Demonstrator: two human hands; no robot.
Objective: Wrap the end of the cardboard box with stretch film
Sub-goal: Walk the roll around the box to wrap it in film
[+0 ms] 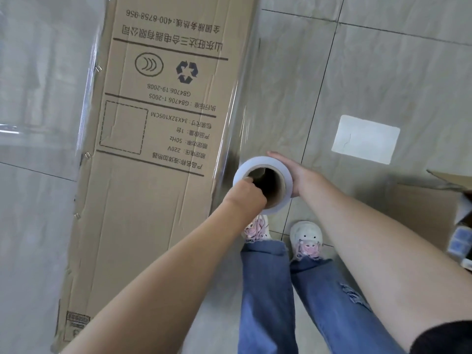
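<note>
I noted left hand (246, 194) fingers hooked inside stretch film roll (258, 160) core; right hand (297, 175) flat, pressing its side, beside cardboard box (153, 205).

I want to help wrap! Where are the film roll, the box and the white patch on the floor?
film roll (258, 160), head view, its white end rim.
cardboard box (153, 200), head view, its bare brown face.
white patch (365, 139), head view, its middle.

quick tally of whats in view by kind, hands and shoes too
cardboard boxes: 2 (tall printed box, open box at the right edge)
stretch film roll: 1
white sheet on the floor: 1
sneakers: 2
hands: 2 (left hand, right hand)
total: 8
</note>
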